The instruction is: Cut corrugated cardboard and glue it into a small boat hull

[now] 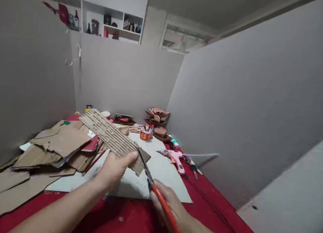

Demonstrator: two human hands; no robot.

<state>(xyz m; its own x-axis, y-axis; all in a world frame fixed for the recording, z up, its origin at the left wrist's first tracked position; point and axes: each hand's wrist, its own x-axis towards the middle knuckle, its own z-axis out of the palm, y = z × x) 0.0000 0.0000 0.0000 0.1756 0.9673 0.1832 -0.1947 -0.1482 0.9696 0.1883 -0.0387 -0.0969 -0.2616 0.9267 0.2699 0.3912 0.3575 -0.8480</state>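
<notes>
While a red cup [144, 136] holds sticks [146, 128], left grip [116, 167] pinching corrugated cardboard [109, 132], right grip [172, 198] around scissors [150, 179].

From where I sit, far away, I can see two bare hands and two bare arms. The left hand [114, 169] has a thick thumb [132, 156] with a round tip and a short nail. Some of its other fingers are hidden from me. The left arm [68, 204] is smooth and long, fat near the bottom edge and thinner at the wrist. I see bare skin all the way along it. The right hand [168, 197] is a bit fuzzy to me, but its fingers look plain and round, too. The right arm [196, 224] shows only a short, bare bit.
</notes>
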